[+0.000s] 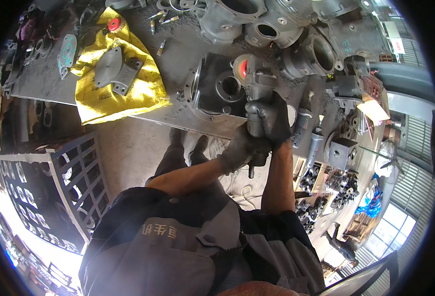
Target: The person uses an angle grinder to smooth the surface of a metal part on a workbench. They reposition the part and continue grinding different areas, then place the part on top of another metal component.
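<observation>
Both my hands wear dark gloves and grip an angle grinder [260,85]. My right hand [272,118] is wrapped round its upper body. Lower down, near the cord end, my left hand [243,149] is closed round the rear handle. The grinder's round disc [239,70], reddish at its centre, is at the upper right of a dark metal casting [208,79] with a round flanged hole. Whether the disc touches the casting I cannot tell. The casting sits at the near edge of the metal workbench [163,118].
A yellow woven sack [124,106] with flat metal plates [108,66] on it lies at the left. Small burr bits [161,47] are scattered behind. Large castings [311,56] line the back right. Another power tool [315,145] lies at right. A metal rack [54,160] stands below left.
</observation>
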`<state>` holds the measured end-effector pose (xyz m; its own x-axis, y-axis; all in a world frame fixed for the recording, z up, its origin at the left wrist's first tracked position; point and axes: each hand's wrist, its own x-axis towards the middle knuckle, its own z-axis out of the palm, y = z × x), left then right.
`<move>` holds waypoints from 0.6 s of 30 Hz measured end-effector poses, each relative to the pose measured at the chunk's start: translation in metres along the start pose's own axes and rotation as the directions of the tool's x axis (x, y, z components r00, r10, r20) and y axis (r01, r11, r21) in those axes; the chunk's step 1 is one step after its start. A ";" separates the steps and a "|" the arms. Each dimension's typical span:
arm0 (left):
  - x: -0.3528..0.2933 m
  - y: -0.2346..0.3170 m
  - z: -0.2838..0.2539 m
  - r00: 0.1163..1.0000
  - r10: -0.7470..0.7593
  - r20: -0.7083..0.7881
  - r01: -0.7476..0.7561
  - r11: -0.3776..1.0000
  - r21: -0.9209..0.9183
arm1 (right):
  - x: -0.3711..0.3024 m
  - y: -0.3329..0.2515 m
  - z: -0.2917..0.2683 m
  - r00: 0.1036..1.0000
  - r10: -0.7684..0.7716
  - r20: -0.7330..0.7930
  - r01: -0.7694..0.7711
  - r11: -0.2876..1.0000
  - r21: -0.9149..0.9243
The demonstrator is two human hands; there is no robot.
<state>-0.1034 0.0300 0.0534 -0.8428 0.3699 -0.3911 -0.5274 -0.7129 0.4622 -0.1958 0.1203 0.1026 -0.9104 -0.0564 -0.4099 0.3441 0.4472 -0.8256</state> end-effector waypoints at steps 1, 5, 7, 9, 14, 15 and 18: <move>0.000 0.000 -0.001 1.000 -0.018 0.013 0.018 1.000 -0.023 | 0.001 0.002 0.002 1.000 0.015 -0.001 -0.015 1.000 0.017; 0.002 0.000 -0.006 0.998 0.060 0.016 -0.058 0.996 -0.070 | 0.006 0.004 0.005 0.999 -0.033 0.032 0.033 0.999 0.017; 0.002 -0.002 -0.007 0.997 0.076 0.020 -0.077 0.995 0.060 | 0.006 0.003 0.004 1.000 -0.007 0.017 0.006 1.000 0.013; 0.001 -0.007 -0.007 0.999 0.054 0.001 -0.054 0.998 0.037 | 0.002 0.003 0.002 1.000 0.001 -0.009 -0.001 0.999 -0.051; -0.006 -0.015 -0.007 0.999 -0.007 0.032 0.008 1.000 -0.026 | -0.012 0.002 0.002 0.999 0.008 -0.048 -0.012 0.997 -0.071; -0.006 -0.016 -0.007 1.000 0.005 0.028 -0.005 1.000 0.013 | -0.013 0.001 0.002 0.997 0.013 -0.070 -0.018 0.997 -0.074; -0.002 -0.012 -0.007 0.994 0.103 0.022 -0.105 0.992 0.077 | -0.011 -0.006 0.003 0.998 -0.002 -0.061 -0.001 0.999 -0.041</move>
<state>-0.0948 0.0342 0.0431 -0.8950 0.3073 -0.3234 -0.4429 -0.6998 0.5604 -0.1866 0.1159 0.1108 -0.9234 -0.0028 -0.3839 0.3349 0.4831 -0.8090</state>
